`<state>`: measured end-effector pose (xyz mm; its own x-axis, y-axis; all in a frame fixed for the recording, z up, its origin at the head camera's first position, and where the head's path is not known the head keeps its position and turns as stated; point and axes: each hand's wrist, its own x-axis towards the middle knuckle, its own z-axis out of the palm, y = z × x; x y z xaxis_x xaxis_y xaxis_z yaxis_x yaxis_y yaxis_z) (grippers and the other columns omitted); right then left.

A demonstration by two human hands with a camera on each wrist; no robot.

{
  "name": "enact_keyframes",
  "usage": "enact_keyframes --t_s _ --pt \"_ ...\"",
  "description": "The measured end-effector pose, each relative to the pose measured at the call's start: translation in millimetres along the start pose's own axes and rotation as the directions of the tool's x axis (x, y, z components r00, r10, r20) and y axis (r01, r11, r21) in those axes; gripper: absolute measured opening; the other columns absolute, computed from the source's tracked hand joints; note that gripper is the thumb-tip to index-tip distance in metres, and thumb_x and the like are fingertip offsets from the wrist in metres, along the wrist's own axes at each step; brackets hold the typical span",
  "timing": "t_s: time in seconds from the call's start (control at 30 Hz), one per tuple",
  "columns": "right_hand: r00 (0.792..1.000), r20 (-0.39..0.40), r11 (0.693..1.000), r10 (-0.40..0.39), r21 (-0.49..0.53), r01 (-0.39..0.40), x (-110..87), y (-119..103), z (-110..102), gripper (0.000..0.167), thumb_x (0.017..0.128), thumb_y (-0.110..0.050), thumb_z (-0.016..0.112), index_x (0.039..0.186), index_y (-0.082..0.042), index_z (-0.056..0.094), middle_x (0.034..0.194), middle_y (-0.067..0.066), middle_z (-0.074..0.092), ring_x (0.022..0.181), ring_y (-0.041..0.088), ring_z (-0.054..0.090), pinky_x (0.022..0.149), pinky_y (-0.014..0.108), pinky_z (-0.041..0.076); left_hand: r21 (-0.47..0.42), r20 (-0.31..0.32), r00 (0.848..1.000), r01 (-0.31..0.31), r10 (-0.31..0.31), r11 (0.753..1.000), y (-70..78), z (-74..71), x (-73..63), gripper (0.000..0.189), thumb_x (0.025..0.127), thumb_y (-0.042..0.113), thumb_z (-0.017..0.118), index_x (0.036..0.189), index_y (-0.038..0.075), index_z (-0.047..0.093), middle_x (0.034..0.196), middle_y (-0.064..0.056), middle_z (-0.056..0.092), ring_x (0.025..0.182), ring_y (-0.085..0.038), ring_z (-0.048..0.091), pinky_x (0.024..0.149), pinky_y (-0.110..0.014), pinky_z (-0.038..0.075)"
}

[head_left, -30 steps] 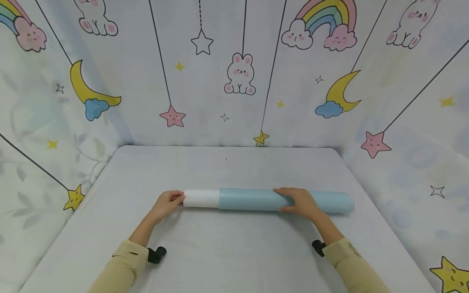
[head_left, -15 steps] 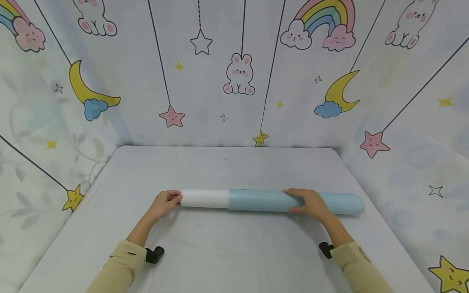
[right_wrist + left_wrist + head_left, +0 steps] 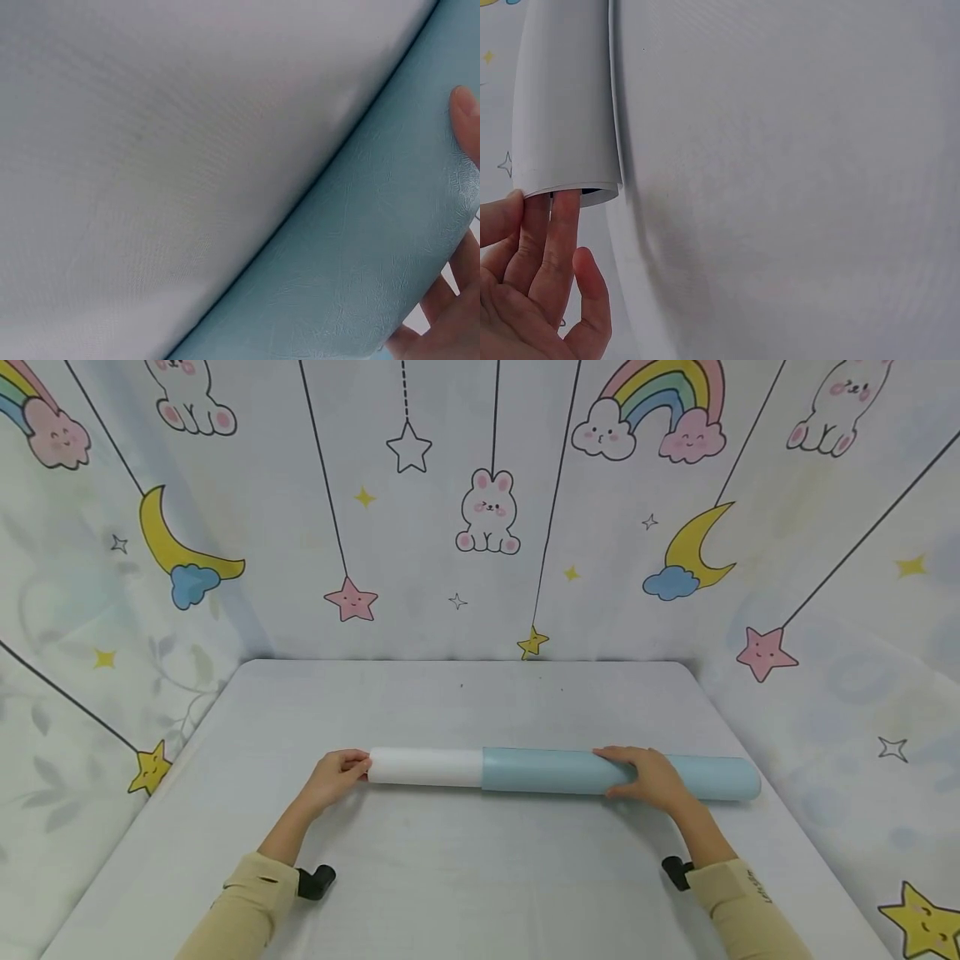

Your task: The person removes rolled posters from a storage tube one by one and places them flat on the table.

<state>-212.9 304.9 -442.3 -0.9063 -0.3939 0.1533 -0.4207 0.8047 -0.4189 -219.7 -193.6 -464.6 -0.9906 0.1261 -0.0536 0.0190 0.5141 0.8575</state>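
A long tube lies across the table, with a white section (image 3: 423,767) on the left running into a wider light blue section (image 3: 547,771) on the right. My left hand (image 3: 337,777) pinches the rim of the white end. The left wrist view shows that end hollow, with fingertips (image 3: 566,206) tucked inside and the thumb at the rim's outer edge. Over the blue section, my right hand (image 3: 654,779) grips from above, thumb on the near side and fingers across the far side. In the right wrist view the blue surface (image 3: 352,225) looks faintly creased and shiny.
The tube rests on a table (image 3: 480,877) with a white cover. Behind and on both sides hangs a printed curtain (image 3: 420,543) with rabbits, moons and stars. A black wrist camera (image 3: 318,882) sits at the left sleeve and another black camera (image 3: 677,872) at the right.
My right hand has moved right with the blue section, and a longer stretch of white now shows between the hands. The left hand shifted slightly left, still pinching the white end.
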Motion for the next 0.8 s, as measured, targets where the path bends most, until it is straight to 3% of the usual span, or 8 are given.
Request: enact_keyframes --t_s 0.17,0.33,0.57,0.63,0.7,0.77,0.8 --pt "1.000 0.006 1.000 0.014 -0.002 -0.014 0.0 -1 0 0.067 0.063 -0.016 0.083 0.124 -0.012 0.058 0.125 0.013 0.056 0.116 0.036 0.048 0.094 0.054 0.034 -0.004 0.002 1.000 0.010 -0.010 1.000 0.9 -0.9 -1.5 0.033 0.093 0.015 0.054 0.112 -0.012 0.056 0.096 -0.020 0.065 0.085 -0.025 0.064 0.073 -0.032 0.048" --pt "1.000 0.004 1.000 0.021 -0.004 -0.021 -0.7 -1 0 0.066 0.063 -0.017 0.083 0.124 -0.011 0.058 0.124 0.013 0.056 0.115 0.036 0.049 0.095 0.054 0.033 -0.042 0.030 0.998 0.058 -0.057 0.997 2.7 -2.0 -4.6 0.036 0.093 0.018 0.053 0.115 -0.011 0.054 0.102 -0.021 0.064 0.089 -0.024 0.062 0.071 -0.032 0.049" --pt "0.999 0.005 0.999 0.040 -0.003 -0.040 -0.3 -2 1 0.066 0.063 -0.017 0.083 0.124 -0.011 0.058 0.126 0.015 0.054 0.117 0.037 0.047 0.098 0.060 0.023 -0.052 0.046 0.991 0.125 -0.123 0.991 2.8 -4.2 -8.4 0.048 0.094 0.025 0.051 0.130 -0.006 0.042 0.116 -0.025 0.056 0.101 -0.030 0.058 0.073 -0.033 0.051" --pt "0.999 0.007 0.999 0.040 -0.003 -0.040 -0.1 -1 2 0.066 0.063 -0.017 0.082 0.125 -0.011 0.058 0.126 0.015 0.054 0.117 0.037 0.047 0.098 0.061 0.022 0.000 0.023 0.995 0.101 -0.101 0.995 3.6 -4.5 -8.2 0.053 0.095 0.028 0.049 0.134 -0.004 0.035 0.121 -0.026 0.053 0.107 -0.035 0.054 0.078 -0.037 0.049" --pt "0.999 0.009 0.999 0.034 -0.006 -0.034 0.1 -1 2 0.066 0.064 -0.018 0.082 0.125 -0.011 0.058 0.126 0.015 0.054 0.117 0.038 0.047 0.098 0.061 0.022 0.082 -0.001 0.999 0.041 -0.041 0.996 6.7 -3.5 -7.5 0.059 0.094 0.030 0.051 0.137 -0.004 0.029 0.126 -0.027 0.047 0.113 -0.039 0.048 0.085 -0.044 0.045" --pt "0.999 0.008 0.999 0.033 0.000 -0.033 -0.1 0 2 0.066 0.064 -0.017 0.082 0.125 -0.011 0.058 0.126 0.015 0.054 0.117 0.037 0.047 0.098 0.060 0.024 0.213 -0.013 0.998 -0.052 0.056 0.976 12.4 -0.6 -6.3 0.066 0.091 0.034 0.054 0.139 -0.002 0.027 0.130 -0.027 0.042 0.118 -0.042 0.041 0.089 -0.052 0.040" --pt "0.999 0.008 0.999 0.033 0.002 -0.033 -0.1 1 2 0.066 0.064 -0.017 0.082 0.125 -0.011 0.058 0.126 0.015 0.054 0.117 0.037 0.047 0.098 0.059 0.025 0.291 -0.012 0.993 -0.107 0.116 0.951 15.9 1.7 -5.1 0.069 0.089 0.036 0.057 0.140 -0.001 0.027 0.131 -0.026 0.041 0.119 -0.043 0.039 0.090 -0.054 0.038"
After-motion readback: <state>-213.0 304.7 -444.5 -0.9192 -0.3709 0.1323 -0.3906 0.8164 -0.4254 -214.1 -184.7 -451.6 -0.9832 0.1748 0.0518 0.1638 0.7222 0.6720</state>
